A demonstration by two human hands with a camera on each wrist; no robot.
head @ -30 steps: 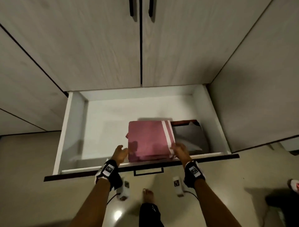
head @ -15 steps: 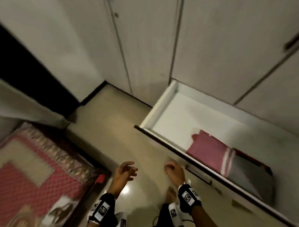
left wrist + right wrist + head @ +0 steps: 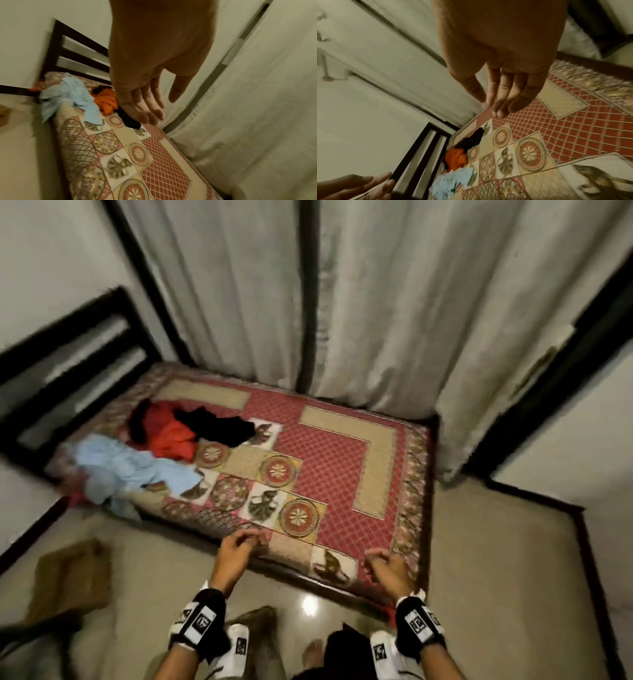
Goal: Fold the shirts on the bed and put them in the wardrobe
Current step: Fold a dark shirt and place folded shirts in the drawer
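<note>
Still three crumpled shirts piled by the bed's (image 3: 342, 467) headboard: light blue shirt (image 3: 116, 470), orange shirt (image 3: 168, 436), black shirt (image 3: 219, 424), none folded. Left hand (image 3: 236, 549) and right hand (image 3: 387, 568) hang over the bed's near edge, fingers loose, holding nothing, so plenty's left.
</note>
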